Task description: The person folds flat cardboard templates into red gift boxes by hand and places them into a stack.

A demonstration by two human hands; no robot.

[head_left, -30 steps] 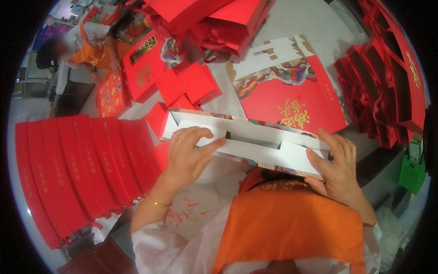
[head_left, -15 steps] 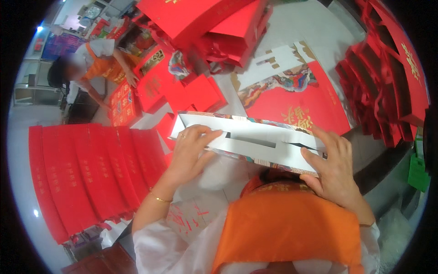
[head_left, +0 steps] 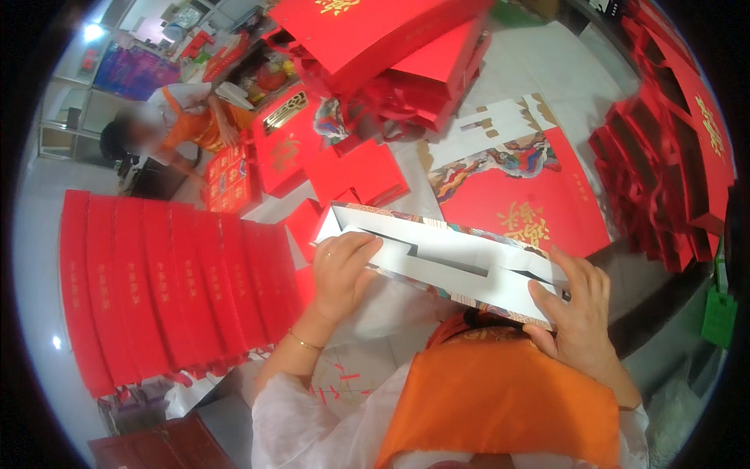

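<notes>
A long, narrow cardboard box (head_left: 449, 272) lies across in front of me, with white inner faces and a colourful patterned outside. White flaps inside it leave a dark slot along the middle. My left hand (head_left: 342, 270) bends over the left end, its fingers and thumb gripping the white flap at the near edge. At the other end my right hand (head_left: 578, 301) holds the box, fingers curled over the end corner and thumb against the near side. The box's underside is hidden.
Beyond the box lies a flat red printed carton (head_left: 539, 191) on the table. Red gift bags (head_left: 391, 39) are piled behind it; more red bags (head_left: 656, 156) stand at right. A row of red boxes (head_left: 164, 289) stands at left. A co-worker (head_left: 187, 117) handles red boxes at far left.
The whole view has shifted, so most things sit further right and slightly lower. Both hands keep hold of the box, and the slot between its flaps looks a little wider.
</notes>
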